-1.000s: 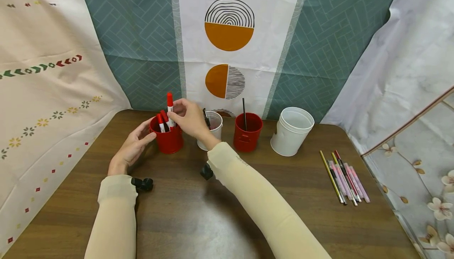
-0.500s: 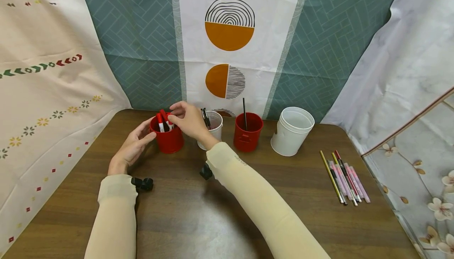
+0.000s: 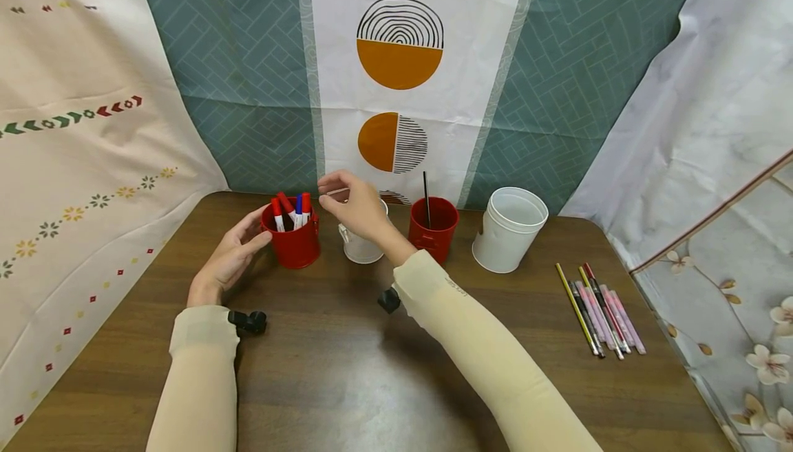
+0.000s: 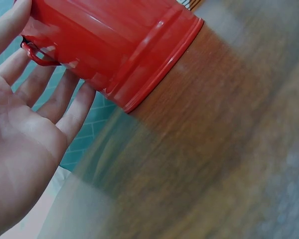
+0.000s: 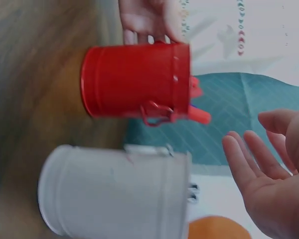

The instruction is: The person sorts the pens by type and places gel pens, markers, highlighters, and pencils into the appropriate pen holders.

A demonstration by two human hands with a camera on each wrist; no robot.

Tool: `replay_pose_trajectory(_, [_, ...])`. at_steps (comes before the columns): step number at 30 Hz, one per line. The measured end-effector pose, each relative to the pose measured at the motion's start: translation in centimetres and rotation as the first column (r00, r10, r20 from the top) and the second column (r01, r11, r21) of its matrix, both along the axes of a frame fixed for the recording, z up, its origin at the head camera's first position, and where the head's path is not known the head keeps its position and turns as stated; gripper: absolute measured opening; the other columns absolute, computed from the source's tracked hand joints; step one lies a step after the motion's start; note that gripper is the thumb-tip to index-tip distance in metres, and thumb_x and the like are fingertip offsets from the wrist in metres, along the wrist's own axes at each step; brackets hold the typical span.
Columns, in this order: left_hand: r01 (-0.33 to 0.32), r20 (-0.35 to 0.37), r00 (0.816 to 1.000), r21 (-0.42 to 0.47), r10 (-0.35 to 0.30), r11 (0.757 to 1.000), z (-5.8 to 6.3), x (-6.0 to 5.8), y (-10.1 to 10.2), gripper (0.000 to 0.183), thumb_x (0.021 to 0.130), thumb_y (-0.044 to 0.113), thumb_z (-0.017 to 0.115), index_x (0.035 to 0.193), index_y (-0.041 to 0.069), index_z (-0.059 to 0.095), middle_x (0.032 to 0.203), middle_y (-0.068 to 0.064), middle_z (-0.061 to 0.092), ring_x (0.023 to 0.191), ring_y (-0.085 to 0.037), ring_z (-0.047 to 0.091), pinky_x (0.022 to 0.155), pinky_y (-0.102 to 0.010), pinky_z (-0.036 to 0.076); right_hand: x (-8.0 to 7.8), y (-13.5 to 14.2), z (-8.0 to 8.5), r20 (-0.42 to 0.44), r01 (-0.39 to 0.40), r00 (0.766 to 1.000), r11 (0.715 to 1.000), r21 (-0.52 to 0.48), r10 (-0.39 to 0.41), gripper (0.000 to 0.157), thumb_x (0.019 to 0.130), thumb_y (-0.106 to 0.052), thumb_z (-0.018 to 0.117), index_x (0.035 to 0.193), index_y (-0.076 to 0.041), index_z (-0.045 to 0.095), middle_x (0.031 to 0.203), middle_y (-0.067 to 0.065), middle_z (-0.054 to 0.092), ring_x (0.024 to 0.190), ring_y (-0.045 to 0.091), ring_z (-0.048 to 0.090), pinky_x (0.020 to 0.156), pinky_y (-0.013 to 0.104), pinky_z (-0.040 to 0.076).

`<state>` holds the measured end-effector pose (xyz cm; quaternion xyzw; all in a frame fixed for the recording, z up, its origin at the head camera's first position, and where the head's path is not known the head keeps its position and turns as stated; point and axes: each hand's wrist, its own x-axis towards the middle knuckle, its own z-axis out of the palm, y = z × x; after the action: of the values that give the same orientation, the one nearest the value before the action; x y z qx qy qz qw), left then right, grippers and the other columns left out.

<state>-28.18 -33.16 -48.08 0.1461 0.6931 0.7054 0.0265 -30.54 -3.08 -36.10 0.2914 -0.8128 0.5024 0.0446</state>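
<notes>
While gripping red cup with left hand, likely against tipping, poises right hand at cup's two o'clock. Holds those fingers apart, empty.

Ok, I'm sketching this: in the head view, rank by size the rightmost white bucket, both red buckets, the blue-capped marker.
Rightmost white bucket
Left red bucket, right red bucket: too alike to rank
Blue-capped marker, partly hidden

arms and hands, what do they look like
The left sleeve and right sleeve are pale cream, the right with small dark lettering near its cuff. Each arm carries a small black gadget. The left hand and right hand wear no gloves.
</notes>
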Motion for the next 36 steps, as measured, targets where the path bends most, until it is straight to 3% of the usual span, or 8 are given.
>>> replay_pose_trajectory(7, [-0.003,0.007,1.000,-0.008,0.003,1.000,-0.1,0.0,0.0,0.064,0.109,0.009,0.057,0.167,0.016,0.033,0.164,-0.003,0.038,0.144,-0.016,0.037,0.107,-0.012,0.045,0.7,4.3,2.1,-0.035,0.002,0.999,1.000,0.010,-0.002,0.026,0.101,-0.014,0.072,0.127,-0.009,0.071,0.123,0.004,0.075,0.106,0.020,0.076,0.092,0.026,0.060])
replay_pose_trajectory(12, [-0.004,0.007,1.000,-0.003,0.004,1.000,0.0,0.1,0.0,0.064,0.109,0.008,0.057,0.168,0.015,0.032,0.163,-0.002,0.039,0.143,-0.015,0.038,0.107,-0.013,0.045,1.0,7.9,3.1,-0.073,0.024,0.997,1.000,0.006,-0.023,0.025,0.099,-0.009,0.074,0.123,-0.006,0.072,0.120,0.008,0.076,0.103,0.022,0.077,0.091,0.035,0.063])
replay_pose_trajectory(23, [-0.005,0.008,1.000,-0.010,0.005,1.000,0.0,0.2,0.0,0.064,0.109,0.009,0.057,0.168,0.016,0.032,0.163,-0.003,0.038,0.142,-0.016,0.038,0.107,-0.013,0.045,2.9,15.6,5.0,-0.125,0.103,0.988,0.989,0.103,-0.090,0.024,0.099,-0.011,0.074,0.122,-0.008,0.073,0.120,0.008,0.076,0.103,0.023,0.076,0.092,0.042,0.063])
replay_pose_trajectory(30, [-0.009,-0.001,1.000,0.014,0.009,1.000,0.1,0.1,-0.1,0.064,0.109,0.006,0.056,0.168,0.015,0.032,0.162,-0.003,0.039,0.142,-0.016,0.038,0.107,-0.013,0.045,4.5,19.8,5.5,-0.178,0.164,0.975,0.975,0.151,-0.136,0.023,0.098,-0.009,0.074,0.121,-0.009,0.074,0.118,0.005,0.077,0.100,0.021,0.077,0.088,0.034,0.063])
replay_pose_trajectory(36, [-0.008,0.001,1.000,-0.001,0.008,1.000,0.1,0.0,0.1,0.064,0.109,0.008,0.057,0.167,0.015,0.033,0.162,-0.003,0.039,0.141,-0.015,0.039,0.107,-0.013,0.045,5.8,23.9,4.7,-0.196,0.264,0.955,0.941,0.213,-0.224,0.022,0.098,-0.011,0.076,0.120,-0.010,0.074,0.116,0.004,0.077,0.100,0.022,0.076,0.084,0.018,0.059])
